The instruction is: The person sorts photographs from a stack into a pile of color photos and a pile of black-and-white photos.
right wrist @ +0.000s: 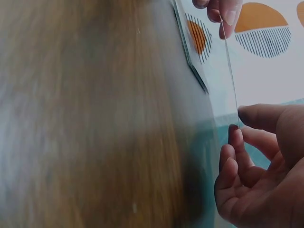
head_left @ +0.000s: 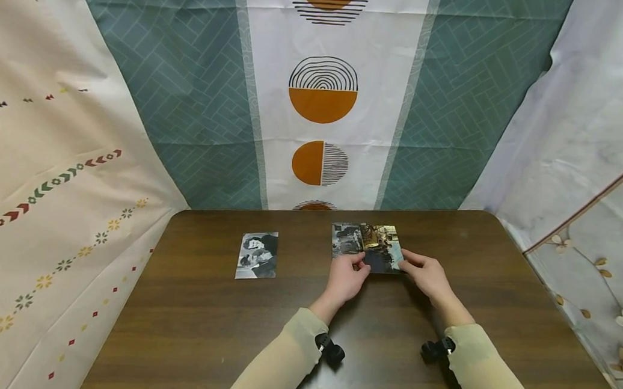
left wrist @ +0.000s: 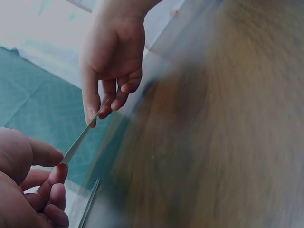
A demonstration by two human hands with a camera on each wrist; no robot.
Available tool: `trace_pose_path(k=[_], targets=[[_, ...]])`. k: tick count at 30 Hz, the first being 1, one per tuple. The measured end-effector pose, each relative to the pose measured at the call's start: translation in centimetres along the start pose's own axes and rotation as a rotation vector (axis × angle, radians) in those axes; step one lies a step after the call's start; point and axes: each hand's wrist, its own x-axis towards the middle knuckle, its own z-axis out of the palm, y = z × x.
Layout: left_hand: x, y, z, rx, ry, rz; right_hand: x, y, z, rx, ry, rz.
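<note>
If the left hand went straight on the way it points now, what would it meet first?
The colour picture that the left hand now pinches by one edge. Past that, it seems to head over the table toward the hanging cloth, though depth is unclear.

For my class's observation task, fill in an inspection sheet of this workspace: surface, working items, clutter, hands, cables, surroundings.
Surface: brown wood-look table.
Working items: colour picture between both hands; grey picture just left of it, contact unclear; black-and-white photo apart, farther left on the table.
Clutter: nothing seen.
Hands: left hand pinches the colour picture's left side; right hand pinches its right side; black device at each wrist.
Cables: nothing seen.
Surroundings: teal-and-white cloth behind, cream patterned cloth left, white flowered cloth right.
</note>
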Motion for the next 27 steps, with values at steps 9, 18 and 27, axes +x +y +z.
trace_pose_path(k=[9,18,27], targets=[[-0.1,1.0,2.0,0.023,-0.083,-0.052,-1.0,1.2,-1.8,-0.042,0.029,0.012],[0.3,2.2,4.0,0.158,-0.136,-0.100,-1.6,2.4,-3.3,-0.164,0.072,0.020],[0.9,2.9,5.9,0.310,-0.130,-0.144,-2.1,3.1,-4.0,-0.237,0.088,0.022]])
